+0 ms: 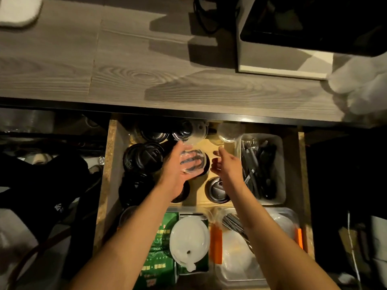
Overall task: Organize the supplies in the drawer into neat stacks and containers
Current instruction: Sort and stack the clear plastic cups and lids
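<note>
Left hand (pixel 176 170) grips clear lid (pixel 192 162); right hand (pixel 225 164), loosely curled, empty, alongside: seat lid squarely, rims aligned.

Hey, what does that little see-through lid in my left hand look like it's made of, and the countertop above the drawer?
The small clear round lid in the left hand looks like thin glossy plastic: fingers show through it and it catches highlights. The grey countertop looks like matte wood or wood-look laminate, given its grain rings and seams; which one is unclear.
</note>
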`<state>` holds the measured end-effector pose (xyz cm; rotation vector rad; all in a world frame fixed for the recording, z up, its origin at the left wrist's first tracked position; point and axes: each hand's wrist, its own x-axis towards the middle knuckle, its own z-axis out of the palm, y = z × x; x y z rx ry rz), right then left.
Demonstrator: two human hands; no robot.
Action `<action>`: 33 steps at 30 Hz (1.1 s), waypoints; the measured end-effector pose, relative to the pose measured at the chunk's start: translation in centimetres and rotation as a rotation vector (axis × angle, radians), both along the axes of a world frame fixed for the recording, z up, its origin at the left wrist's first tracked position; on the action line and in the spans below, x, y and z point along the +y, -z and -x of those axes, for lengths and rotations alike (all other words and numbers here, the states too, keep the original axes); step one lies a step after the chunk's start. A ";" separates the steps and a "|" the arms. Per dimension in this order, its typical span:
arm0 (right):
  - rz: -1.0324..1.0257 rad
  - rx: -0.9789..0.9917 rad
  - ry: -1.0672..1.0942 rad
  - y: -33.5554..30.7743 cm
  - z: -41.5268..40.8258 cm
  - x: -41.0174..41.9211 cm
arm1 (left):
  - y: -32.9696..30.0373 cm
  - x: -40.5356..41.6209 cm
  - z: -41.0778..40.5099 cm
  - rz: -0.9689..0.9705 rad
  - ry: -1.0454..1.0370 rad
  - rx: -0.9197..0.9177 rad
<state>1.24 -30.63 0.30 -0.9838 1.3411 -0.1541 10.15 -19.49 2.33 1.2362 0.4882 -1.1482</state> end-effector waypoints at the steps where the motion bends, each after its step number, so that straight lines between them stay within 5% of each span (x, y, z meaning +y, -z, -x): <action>1: -0.040 -0.007 0.085 0.8 -0.2 -0.8 | 0.3 -0.1 -0.2 -0.004 0.000 -0.012; 8: -0.255 -0.057 0.285 4.9 -2.6 -5.1 | 2.5 -0.2 -0.2 0.003 0.041 -0.055; 22: -0.006 0.054 0.262 0.6 1.1 -0.3 | 1.4 0.6 1.0 -0.105 0.075 -0.163; 33: 0.143 0.051 -0.248 -10.8 4.0 4.7 | -3.2 2.5 3.5 -0.038 0.096 -0.369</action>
